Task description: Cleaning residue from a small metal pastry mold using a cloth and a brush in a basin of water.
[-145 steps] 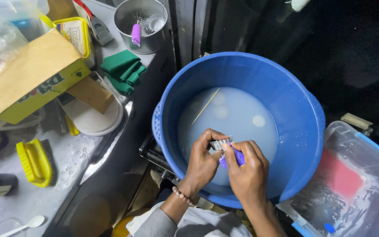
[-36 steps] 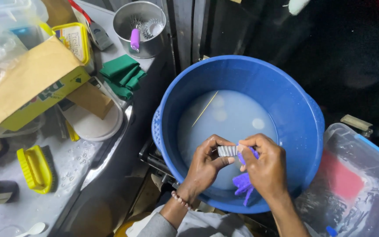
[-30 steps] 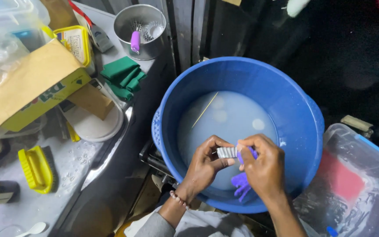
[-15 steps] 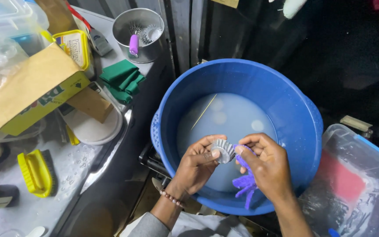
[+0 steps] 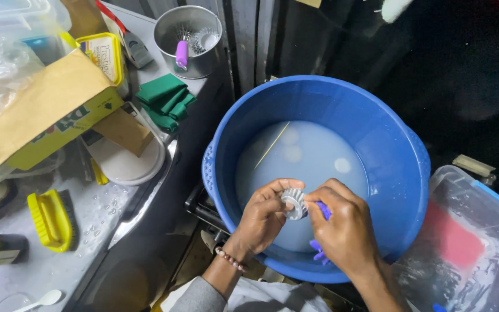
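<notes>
**Two hands working a small metal gear over a blue wash tub**

Far to the left of the fingers, a yellow scrub brush [image 5: 52, 219] is lying on the wet desk [image 5: 96, 222], with a cardboard box [image 5: 41, 118] and a stack of folded green cloths [image 5: 164, 101] sitting above it and a steel cup [image 5: 190, 40] of brushes standing well beyond. Nearer in, the left hand [image 5: 264, 216] is closing its fingers [image 5: 278, 188] around a small toothed metal gear [image 5: 293, 203], pinching it from the left side and holding it just above the cloudy water in the blue tub [image 5: 402, 173]. The gear is sitting directly between the two hands, its toothed face turned up and toward the camera, so both hands are touching it, the left doing the gripping. Immediately to the gear's right, the right hand [image 5: 345, 228] is curling shut around a purple brush [image 5: 320, 231], whose handle is running down and away beneath the palm while its head is pressing against the gear. Farther right, a clear plastic bin [image 5: 469, 242] is resting beside the tub.
</notes>
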